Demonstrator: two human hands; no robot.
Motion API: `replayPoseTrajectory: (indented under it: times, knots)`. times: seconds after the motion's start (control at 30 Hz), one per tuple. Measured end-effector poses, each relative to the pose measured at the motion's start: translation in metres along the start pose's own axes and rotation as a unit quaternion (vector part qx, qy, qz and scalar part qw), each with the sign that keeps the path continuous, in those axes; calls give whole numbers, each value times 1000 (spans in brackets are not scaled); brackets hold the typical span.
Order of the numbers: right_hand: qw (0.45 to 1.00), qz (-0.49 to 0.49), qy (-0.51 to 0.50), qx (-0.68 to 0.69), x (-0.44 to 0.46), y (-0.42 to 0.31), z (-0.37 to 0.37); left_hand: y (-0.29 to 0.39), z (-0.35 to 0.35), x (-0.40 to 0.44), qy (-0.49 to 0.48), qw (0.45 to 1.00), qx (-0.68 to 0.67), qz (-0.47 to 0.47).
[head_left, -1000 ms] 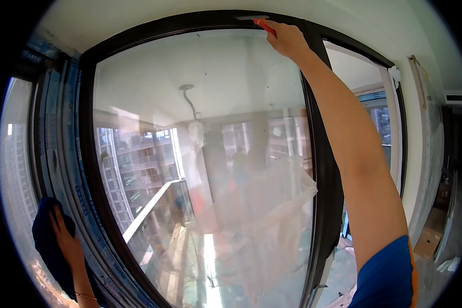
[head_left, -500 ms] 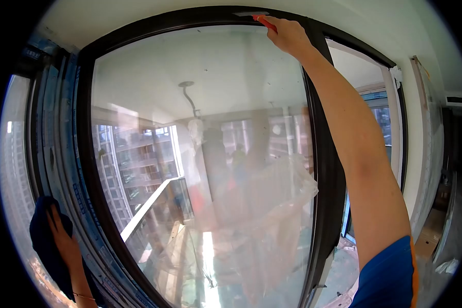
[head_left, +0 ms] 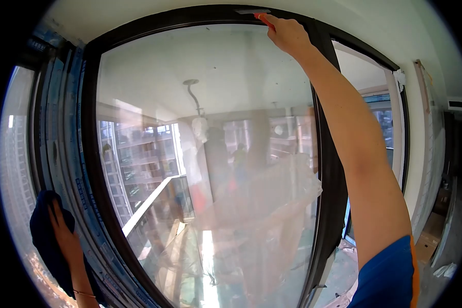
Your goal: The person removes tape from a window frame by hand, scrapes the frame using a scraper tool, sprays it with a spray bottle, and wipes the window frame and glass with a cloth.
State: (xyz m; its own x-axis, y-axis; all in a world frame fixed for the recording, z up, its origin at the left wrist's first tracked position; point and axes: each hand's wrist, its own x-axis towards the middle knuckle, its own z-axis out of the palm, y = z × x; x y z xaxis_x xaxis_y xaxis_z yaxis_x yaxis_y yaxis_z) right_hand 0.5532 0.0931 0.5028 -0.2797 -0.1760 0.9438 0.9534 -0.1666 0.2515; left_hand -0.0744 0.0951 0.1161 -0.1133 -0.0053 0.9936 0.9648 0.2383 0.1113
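My right hand [head_left: 291,37] is raised high and closed around the red handle of a scraper [head_left: 252,12]. Its flat blade lies along the dark top bar of the window frame [head_left: 190,17], just above the glass pane [head_left: 231,77]. Low on the left, my left hand [head_left: 65,236] grips a dark blue cloth [head_left: 43,220], its folds partly hiding the fingers. That cloth is beside the blue-taped side frame [head_left: 61,154]; whether it touches the frame I cannot tell. A few small dark specks show on the upper glass.
Right of the pane, a dark upright post [head_left: 331,205] borders an opening [head_left: 367,72] into another room. A board [head_left: 428,143] leans by the wall farther right, with a cardboard box [head_left: 430,233] on the floor. Through the glass, a balcony railing [head_left: 154,205] is visible.
The view has shifted slightly, so the window sits a little farther right. Both hands keep nearly the same positions, still holding the scraper and the cloth.
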Motion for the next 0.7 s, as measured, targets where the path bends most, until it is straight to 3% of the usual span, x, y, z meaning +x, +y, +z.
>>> replayPoseTrajectory:
  times: [0.7]
  knots:
    - [998, -57, -5, 16, 10, -8, -6, 0, 7, -4, -7, 1000, -9, -24]
